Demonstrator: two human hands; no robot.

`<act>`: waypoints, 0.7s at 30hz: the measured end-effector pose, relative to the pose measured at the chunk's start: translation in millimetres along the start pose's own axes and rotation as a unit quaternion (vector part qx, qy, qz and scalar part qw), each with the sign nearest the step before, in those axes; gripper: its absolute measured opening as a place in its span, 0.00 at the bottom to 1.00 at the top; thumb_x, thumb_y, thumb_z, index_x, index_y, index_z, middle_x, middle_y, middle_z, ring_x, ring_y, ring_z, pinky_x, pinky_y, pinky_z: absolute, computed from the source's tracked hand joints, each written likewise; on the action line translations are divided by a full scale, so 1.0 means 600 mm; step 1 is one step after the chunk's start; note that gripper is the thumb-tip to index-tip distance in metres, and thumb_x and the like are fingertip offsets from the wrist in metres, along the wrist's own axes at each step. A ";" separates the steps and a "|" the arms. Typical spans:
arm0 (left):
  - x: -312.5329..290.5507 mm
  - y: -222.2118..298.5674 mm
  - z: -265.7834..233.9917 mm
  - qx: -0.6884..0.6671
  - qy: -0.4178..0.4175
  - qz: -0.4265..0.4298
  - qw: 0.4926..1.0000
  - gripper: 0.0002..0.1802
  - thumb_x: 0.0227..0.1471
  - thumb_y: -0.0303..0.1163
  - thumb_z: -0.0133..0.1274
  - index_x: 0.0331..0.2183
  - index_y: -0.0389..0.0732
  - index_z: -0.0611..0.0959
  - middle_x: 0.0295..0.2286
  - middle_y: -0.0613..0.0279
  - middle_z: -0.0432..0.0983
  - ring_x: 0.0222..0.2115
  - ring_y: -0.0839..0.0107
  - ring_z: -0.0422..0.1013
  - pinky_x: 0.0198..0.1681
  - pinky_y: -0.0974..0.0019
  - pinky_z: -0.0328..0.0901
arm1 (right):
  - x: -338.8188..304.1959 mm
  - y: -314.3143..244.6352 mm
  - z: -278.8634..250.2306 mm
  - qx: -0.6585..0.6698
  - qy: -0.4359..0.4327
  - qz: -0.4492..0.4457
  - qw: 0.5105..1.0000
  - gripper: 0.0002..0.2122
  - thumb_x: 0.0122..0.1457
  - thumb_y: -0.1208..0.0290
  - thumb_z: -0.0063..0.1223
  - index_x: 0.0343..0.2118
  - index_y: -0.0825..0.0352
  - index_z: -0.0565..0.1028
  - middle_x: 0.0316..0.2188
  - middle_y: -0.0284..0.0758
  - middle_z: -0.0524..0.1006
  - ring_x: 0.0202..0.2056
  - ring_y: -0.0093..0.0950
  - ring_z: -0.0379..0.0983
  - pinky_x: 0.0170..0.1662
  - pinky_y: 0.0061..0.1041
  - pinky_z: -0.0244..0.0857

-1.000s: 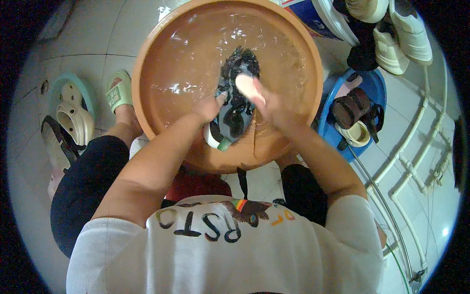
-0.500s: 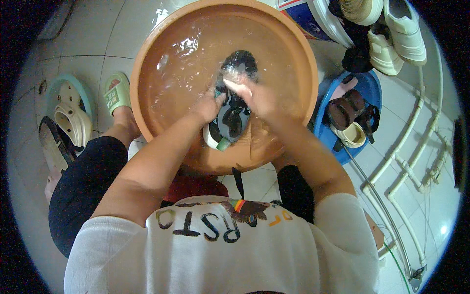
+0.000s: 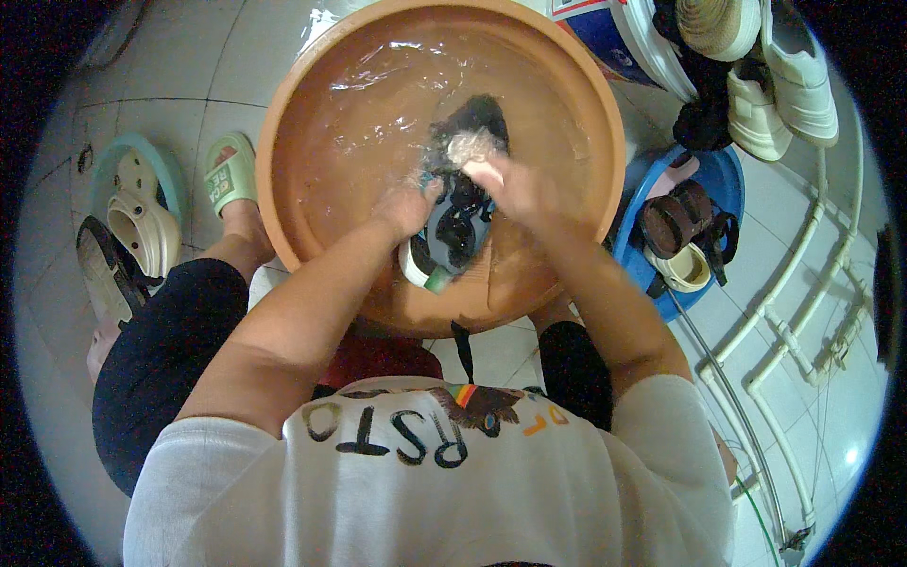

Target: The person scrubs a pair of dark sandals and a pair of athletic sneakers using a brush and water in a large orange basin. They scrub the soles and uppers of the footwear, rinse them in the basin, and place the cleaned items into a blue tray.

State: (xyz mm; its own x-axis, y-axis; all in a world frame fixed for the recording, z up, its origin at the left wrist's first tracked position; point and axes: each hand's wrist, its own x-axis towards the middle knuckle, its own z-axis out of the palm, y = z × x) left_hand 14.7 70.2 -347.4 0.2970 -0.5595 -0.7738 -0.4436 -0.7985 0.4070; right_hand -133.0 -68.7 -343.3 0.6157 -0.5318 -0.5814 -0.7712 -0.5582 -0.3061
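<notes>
A wide orange basin (image 3: 321,113) of water stands on the tiled floor in front of me. A dark sneaker (image 3: 455,227) with a white and green sole lies in it, near the basin's front rim. My left hand (image 3: 408,206) grips the sneaker's left side. My right hand (image 3: 515,184) is closed on a pale brush (image 3: 469,147) pressed to the shoe's toe end; it is blurred.
A blue basin (image 3: 726,185) at the right holds brown sandals and a pale shoe. White sneakers (image 3: 789,80) and a bucket (image 3: 614,38) sit at the top right. A green slipper (image 3: 230,170) is on my left foot; pale clogs (image 3: 137,222) lie far left. White pipes (image 3: 803,312) run along the right.
My right hand with the brush has slid up along the sneaker toward its toe. The left hand has kept its hold on the shoe.
</notes>
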 end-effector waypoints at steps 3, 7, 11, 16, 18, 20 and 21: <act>0.020 -0.011 -0.004 -0.047 -0.079 -0.001 0.996 0.28 0.55 0.51 0.37 0.53 0.46 0.63 0.42 0.41 0.69 0.43 0.45 0.67 0.47 0.52 0.60 | 0.091 -0.052 -0.055 -0.054 -0.057 0.054 0.995 0.22 0.56 0.52 0.41 0.50 0.58 0.67 0.31 0.45 0.76 0.32 0.45 0.72 0.35 0.39 0.65; 0.026 -0.022 0.012 -0.036 -0.024 0.041 0.998 0.28 0.55 0.51 0.37 0.51 0.44 0.66 0.43 0.43 0.70 0.43 0.46 0.67 0.48 0.53 0.59 | 0.089 -0.044 -0.034 -0.007 0.073 0.024 0.997 0.23 0.55 0.55 0.44 0.52 0.58 0.64 0.27 0.45 0.75 0.29 0.45 0.72 0.33 0.40 0.65; 0.025 -0.022 0.006 -0.091 -0.118 -0.021 0.989 0.32 0.54 0.53 0.36 0.57 0.48 0.57 0.51 0.39 0.58 0.52 0.44 0.56 0.55 0.54 0.52 | -0.029 -0.046 -0.014 0.089 0.068 -0.072 0.991 0.23 0.54 0.59 0.47 0.53 0.59 0.64 0.19 0.46 0.73 0.21 0.45 0.71 0.26 0.40 0.65; 0.014 -0.004 -0.014 -0.084 -0.105 -0.002 0.991 0.30 0.55 0.52 0.35 0.54 0.44 0.62 0.43 0.39 0.68 0.47 0.47 0.63 0.52 0.54 0.56 | 0.011 -0.022 -0.018 -0.107 0.095 -0.092 0.985 0.19 0.54 0.53 0.46 0.44 0.59 0.72 0.32 0.39 0.76 0.33 0.40 0.73 0.32 0.38 0.65; 0.034 -0.028 0.006 -0.107 -0.090 0.047 0.989 0.30 0.55 0.52 0.36 0.52 0.43 0.64 0.43 0.40 0.68 0.46 0.47 0.64 0.51 0.55 0.57 | 0.078 -0.044 -0.068 -0.039 0.046 -0.039 0.997 0.19 0.55 0.51 0.44 0.42 0.59 0.73 0.39 0.40 0.75 0.39 0.41 0.71 0.39 0.41 0.63; 0.033 -0.033 0.004 -0.144 -0.077 0.061 0.985 0.29 0.54 0.53 0.37 0.50 0.42 0.67 0.42 0.41 0.69 0.45 0.48 0.66 0.50 0.56 0.58 | 0.105 -0.053 -0.069 0.026 -0.030 0.110 0.993 0.21 0.56 0.50 0.40 0.47 0.58 0.70 0.43 0.42 0.72 0.43 0.41 0.70 0.45 0.40 0.62; 0.033 -0.035 0.001 -0.169 -0.068 0.053 0.982 0.29 0.54 0.53 0.38 0.49 0.42 0.69 0.42 0.41 0.70 0.44 0.48 0.67 0.49 0.56 0.59 | 0.109 -0.055 -0.066 0.072 -0.006 0.130 0.989 0.22 0.57 0.50 0.39 0.49 0.58 0.68 0.45 0.43 0.72 0.43 0.41 0.70 0.46 0.39 0.61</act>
State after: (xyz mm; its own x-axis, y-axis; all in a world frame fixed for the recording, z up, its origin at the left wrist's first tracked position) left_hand 29.2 76.1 -371.8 0.1382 -0.6265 -0.7671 -0.1533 -0.7787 0.6084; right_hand -60.8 -110.1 -341.2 0.3930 -0.6374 -0.6628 -0.9185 -0.3064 -0.2499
